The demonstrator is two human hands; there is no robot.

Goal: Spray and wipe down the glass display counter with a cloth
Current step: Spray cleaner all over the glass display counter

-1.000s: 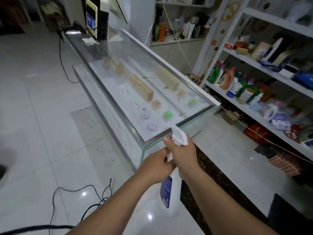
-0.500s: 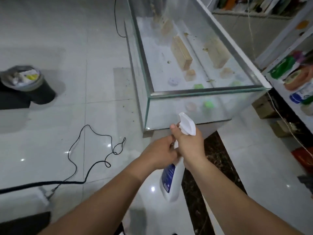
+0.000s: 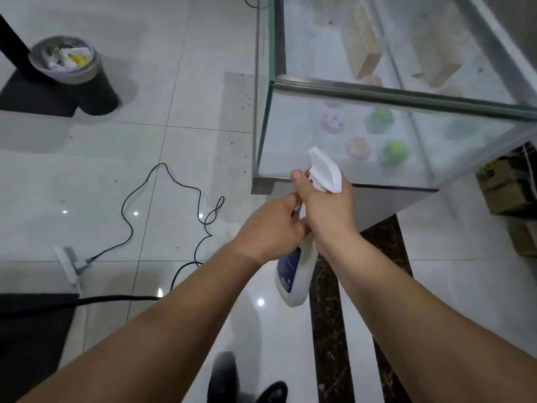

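Spray bottle [image 3: 293,274], white with a dark blue label, hangs upright in front of a person, clasped in both hands above a pale tiled floor [image 3: 174,141]. The right grip [image 3: 328,207] is curled round the bottle's neck just under the white trigger head [image 3: 325,170], one digit lifted beside the nozzle. The left grip [image 3: 270,228] closes on the bottle from the other side, just below the neck, and touches the right; its fingertips are hidden. The nozzle points at the near end pane of the glass desk [image 3: 406,96], which stands just beyond the two grips and runs away to the right of them. Behind the hazy glass, past the right grip, lie round green [image 3: 395,151] and pinkish pieces, with wooden blocks [image 3: 363,45] farther back. Well to the left of the left grip a black cable [image 3: 139,193] loops across the tiles to a white plug strip [image 3: 68,264], and beyond that stands a dark bin [image 3: 69,74] holding paper scraps. Far right of the right grip sit cardboard boxes [image 3: 505,190]. Below both forearms, dark shoes [image 3: 273,392] show at the frame's lower edge.
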